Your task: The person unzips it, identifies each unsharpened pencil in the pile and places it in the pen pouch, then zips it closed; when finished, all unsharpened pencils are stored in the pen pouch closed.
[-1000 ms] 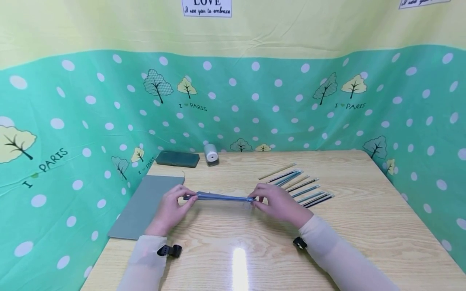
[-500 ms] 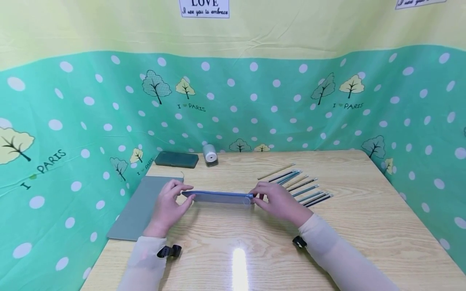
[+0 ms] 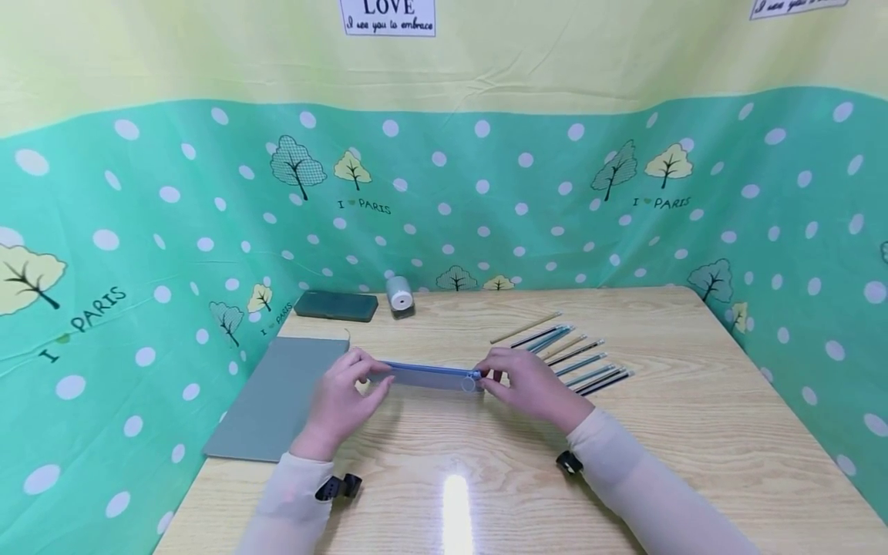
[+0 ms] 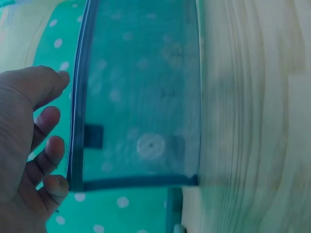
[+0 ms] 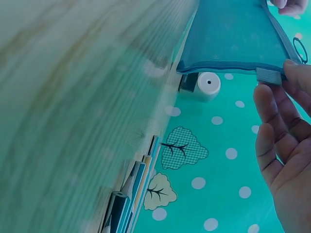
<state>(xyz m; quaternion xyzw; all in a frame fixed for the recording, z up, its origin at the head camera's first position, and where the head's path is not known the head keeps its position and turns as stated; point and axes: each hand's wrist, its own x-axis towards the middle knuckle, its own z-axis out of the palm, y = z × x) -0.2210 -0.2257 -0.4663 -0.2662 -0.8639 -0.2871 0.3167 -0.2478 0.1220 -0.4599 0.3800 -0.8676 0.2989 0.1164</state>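
Note:
A translucent mesh zipper pouch (image 3: 430, 378) with a blue zipper along its upper edge stands upright over the table in the head view. My right hand (image 3: 523, 381) pinches a small fabric tab (image 5: 268, 76) at the pouch's right end, close by the round zipper pull (image 3: 469, 383). At the zipper edge toward the left, my left hand (image 3: 347, 397) has thumb and fingers apart; in the left wrist view its fingertips (image 4: 57, 145) lie just beside the zipper, not closed on it.
Several pencils (image 3: 583, 362) lie fanned out right of the pouch. A grey flat board (image 3: 264, 401) lies at the left. Toward the back stand a dark green case (image 3: 336, 305) and a white-and-grey cylindrical device (image 3: 400, 296). A polka-dot curtain (image 3: 513, 185) surrounds the wooden table.
The pouch has turned from edge-on to showing its front face. My left hand let go of its left end, then moved right along the zipper edge. The right hand keeps its pinch.

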